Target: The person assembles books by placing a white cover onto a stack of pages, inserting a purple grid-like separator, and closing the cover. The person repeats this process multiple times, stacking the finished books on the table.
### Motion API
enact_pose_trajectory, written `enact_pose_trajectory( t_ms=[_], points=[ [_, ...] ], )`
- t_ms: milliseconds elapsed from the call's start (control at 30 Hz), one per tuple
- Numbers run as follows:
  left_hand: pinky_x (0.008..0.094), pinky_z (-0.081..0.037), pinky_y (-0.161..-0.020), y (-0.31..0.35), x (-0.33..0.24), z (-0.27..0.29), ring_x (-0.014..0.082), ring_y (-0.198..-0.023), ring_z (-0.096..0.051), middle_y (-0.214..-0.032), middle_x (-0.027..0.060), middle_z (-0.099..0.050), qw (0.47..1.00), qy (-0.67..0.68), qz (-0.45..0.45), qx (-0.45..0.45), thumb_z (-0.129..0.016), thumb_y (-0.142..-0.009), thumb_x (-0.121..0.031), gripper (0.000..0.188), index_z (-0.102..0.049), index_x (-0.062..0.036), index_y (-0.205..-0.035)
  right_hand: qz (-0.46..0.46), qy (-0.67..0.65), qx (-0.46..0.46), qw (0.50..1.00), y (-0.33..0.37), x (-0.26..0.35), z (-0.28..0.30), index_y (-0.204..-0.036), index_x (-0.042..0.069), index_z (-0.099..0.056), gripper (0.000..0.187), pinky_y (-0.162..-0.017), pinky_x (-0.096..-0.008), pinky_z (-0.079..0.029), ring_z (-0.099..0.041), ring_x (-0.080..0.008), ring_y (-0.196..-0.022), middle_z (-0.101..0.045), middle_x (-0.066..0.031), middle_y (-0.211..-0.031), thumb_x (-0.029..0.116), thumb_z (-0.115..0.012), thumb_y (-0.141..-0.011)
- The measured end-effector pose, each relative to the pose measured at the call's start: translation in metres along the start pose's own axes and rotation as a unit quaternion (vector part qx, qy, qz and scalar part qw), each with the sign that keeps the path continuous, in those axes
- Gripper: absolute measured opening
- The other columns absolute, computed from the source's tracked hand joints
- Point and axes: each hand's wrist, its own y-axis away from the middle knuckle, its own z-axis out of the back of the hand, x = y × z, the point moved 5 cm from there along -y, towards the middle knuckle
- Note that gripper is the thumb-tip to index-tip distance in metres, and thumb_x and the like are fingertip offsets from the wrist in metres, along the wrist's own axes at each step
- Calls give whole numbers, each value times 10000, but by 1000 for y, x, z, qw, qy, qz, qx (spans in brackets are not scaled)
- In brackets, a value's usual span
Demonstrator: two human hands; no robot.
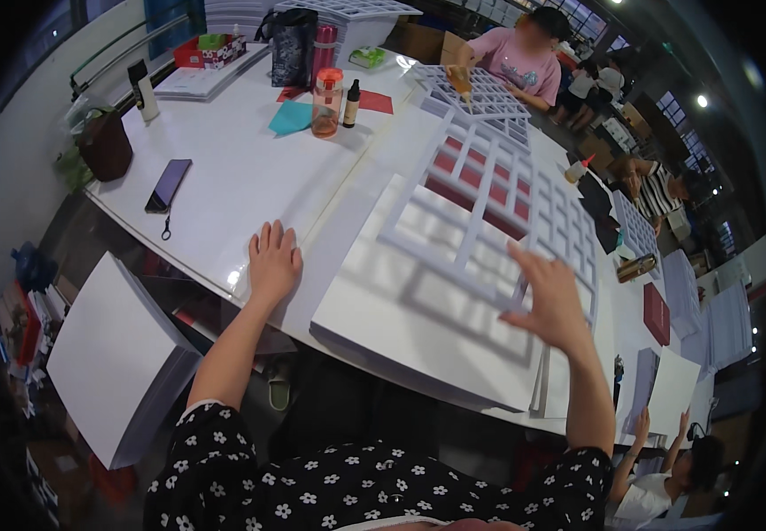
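Observation:
My left hand (272, 264) lies flat on the white table, fingers spread, holding nothing. My right hand (556, 299) is at the near right corner of a white lattice frame (445, 265). Its thumb and fingers are apart around that corner; firm contact cannot be made out. The frame is tilted above a stack of white boards (374, 296) and casts a grid shadow on it. Red shows through the frame's far openings. A second white lattice (569, 212), with smaller openings, lies to the right of it.
Across the table a person in pink (525, 66) works with a bottle over another lattice. Left on the table are a phone (169, 186), an orange bottle (327, 111) and a small black bottle (351, 104). A white stack (117, 354) stands below the left edge.

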Motion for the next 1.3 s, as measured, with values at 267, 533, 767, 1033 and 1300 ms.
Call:
enact_pose_trajectory(
  t_ms=[267, 533, 767, 1033, 1300],
  points=[
    [527, -235, -1170, 4, 4, -5, 358, -1419, -333, -1478, 191, -436, 1000, -10, -3, 12, -568, -929, -263, 436, -553, -72, -1321, 30, 0, 52, 998, 53, 82, -45, -1496, 186, -397, 1004, -933, -438, -409, -579, -323, -988, -586, -100, -1285, 398, -873, -638],
    [497, -275, -1156, 26, 11, -6, 373, -1364, -425, -1384, 200, -542, 995, 99, 5, 31, -571, -953, -303, 435, -576, -54, -1309, 38, 4, 4, 999, 60, 80, -65, -1490, 164, -400, 993, -985, -454, -397, -578, -347, -1091, -566, -127, -1332, 434, -864, -655],
    [383, -410, -1057, 86, -28, 61, 304, -1248, -561, -1326, 188, -605, 834, 527, 129, 101, -477, -1039, -392, 529, -518, -2, -1393, -209, -83, -172, 959, 160, 10, -47, -1470, 17, -391, 794, -1066, -450, -376, -529, -355, -1238, -503, -193, -1419, 316, -766, -837],
    [361, -460, -998, 96, -83, 109, 285, -1181, -604, -1316, 211, -609, 938, 308, 19, 158, -731, -900, -179, 612, -480, 19, -1422, -421, -435, -157, 780, 289, -26, -150, -1436, -66, -438, 466, -1118, -317, -341, -475, -219, -1337, -527, -160, -1428, 236, -408, -1082],
    [345, -512, -828, 88, -82, 109, 240, -912, -668, -1034, 169, -707, 950, 282, 4, 131, -770, -856, -133, 514, -588, -6, -1320, -427, -449, -113, 777, 280, 2, -126, -1465, -42, -395, 510, -1051, -349, -416, -554, -278, -1257, -577, -206, -1350, 134, -531, -1007]
  ],
)
